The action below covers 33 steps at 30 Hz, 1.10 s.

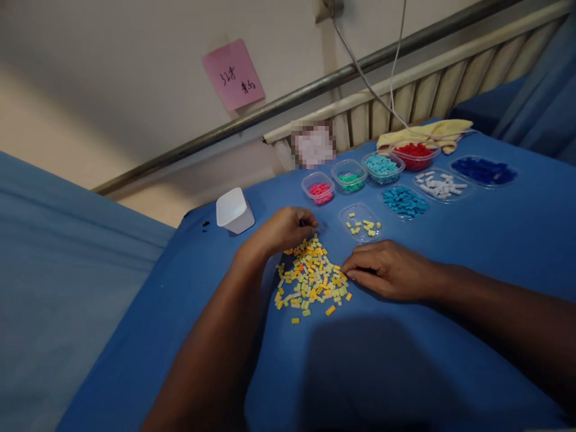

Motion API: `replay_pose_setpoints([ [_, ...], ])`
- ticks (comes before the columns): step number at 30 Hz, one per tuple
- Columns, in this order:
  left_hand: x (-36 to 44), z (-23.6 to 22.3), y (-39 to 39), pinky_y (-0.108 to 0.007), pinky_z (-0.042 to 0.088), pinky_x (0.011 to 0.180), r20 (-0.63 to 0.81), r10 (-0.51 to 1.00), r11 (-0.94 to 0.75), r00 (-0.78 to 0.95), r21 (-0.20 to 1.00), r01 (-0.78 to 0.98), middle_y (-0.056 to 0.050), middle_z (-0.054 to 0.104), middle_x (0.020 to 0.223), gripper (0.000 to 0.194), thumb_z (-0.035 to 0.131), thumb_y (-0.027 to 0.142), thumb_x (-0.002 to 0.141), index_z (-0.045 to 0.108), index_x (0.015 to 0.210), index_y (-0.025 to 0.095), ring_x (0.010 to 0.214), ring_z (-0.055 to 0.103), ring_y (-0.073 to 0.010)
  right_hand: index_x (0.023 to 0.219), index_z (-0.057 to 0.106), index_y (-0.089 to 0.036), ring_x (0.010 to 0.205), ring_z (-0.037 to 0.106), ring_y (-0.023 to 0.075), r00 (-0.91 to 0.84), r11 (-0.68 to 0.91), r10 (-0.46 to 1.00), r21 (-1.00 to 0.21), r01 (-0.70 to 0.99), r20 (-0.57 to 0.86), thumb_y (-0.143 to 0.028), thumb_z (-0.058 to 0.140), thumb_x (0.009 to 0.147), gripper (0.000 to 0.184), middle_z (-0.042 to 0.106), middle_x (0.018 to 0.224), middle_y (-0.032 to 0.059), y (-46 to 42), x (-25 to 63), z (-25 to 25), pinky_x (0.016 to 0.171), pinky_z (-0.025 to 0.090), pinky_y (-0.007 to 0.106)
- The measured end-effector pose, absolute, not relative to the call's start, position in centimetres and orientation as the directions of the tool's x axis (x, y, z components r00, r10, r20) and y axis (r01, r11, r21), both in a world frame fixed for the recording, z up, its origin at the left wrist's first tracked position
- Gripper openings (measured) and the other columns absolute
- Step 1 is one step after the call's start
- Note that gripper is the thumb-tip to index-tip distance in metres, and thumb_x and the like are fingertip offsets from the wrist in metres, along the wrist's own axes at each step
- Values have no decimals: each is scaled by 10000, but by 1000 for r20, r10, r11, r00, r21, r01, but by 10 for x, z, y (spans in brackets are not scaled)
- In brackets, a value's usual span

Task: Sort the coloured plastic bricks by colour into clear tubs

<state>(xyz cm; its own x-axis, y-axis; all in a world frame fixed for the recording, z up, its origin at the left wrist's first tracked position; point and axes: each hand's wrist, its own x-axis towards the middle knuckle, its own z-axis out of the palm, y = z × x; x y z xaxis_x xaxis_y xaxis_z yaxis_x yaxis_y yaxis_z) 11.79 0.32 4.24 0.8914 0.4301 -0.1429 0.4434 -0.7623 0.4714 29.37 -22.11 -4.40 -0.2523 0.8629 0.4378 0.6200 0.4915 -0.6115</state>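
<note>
A loose pile of small yellow and orange building bricks [315,276] lies spread on the blue-covered table. My left hand [290,228] hovers at the pile's far edge, its fingers curled closed; whatever they hold, if anything, is hidden. At the right edge of the pile rests my right hand [387,270], with fingers and thumb pressed together at the bricks. Anything between those fingertips is too small to make out. Just beyond the right hand sits a shallow clear lid [360,233] with several pale yellow bricks in it.
Clear tubs hold pink [320,192], green [352,182], light blue [382,167] and red bricks [413,155]. Lids carry teal [404,201], white [441,185] and dark blue bricks [483,170]. A white tub [234,210] stands far left; a yellow cloth [427,133] lies near the radiator [418,99].
</note>
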Motion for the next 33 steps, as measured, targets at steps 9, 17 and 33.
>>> replay_pose_setpoints([
  [9, 91, 29, -17, -334, 563, 1030, -162, 376, -893, 912, 200, 403, -73, 780, 1302, 491, 591, 70, 922, 797, 1333, 243, 1170, 733, -237, 1158, 794, -192, 908, 787, 195, -253, 487, 865, -605, 630, 433, -230, 598, 1111, 206, 836, 1023, 53, -222, 294, -42, 828, 559, 327],
  [17, 79, 42, -9, -331, 576, 944, -176, 445, -852, 878, 221, 476, -85, 790, 1230, 362, 646, 105, 943, 803, 1256, 199, 1033, 744, -215, 1176, 792, -205, 912, 784, 194, -262, 476, 874, -610, 633, 410, -251, 588, 1120, 216, 834, 1031, 53, -223, 295, -41, 821, 566, 333],
  [33, 96, 25, -25, -338, 583, 977, -99, 217, -957, 971, 173, 231, -85, 752, 1305, 416, 572, 72, 985, 759, 1324, 223, 1111, 736, -223, 1175, 794, -206, 928, 791, 197, -259, 468, 878, -608, 642, 403, -241, 601, 1110, 207, 843, 1053, 56, -223, 295, -42, 836, 574, 335],
])
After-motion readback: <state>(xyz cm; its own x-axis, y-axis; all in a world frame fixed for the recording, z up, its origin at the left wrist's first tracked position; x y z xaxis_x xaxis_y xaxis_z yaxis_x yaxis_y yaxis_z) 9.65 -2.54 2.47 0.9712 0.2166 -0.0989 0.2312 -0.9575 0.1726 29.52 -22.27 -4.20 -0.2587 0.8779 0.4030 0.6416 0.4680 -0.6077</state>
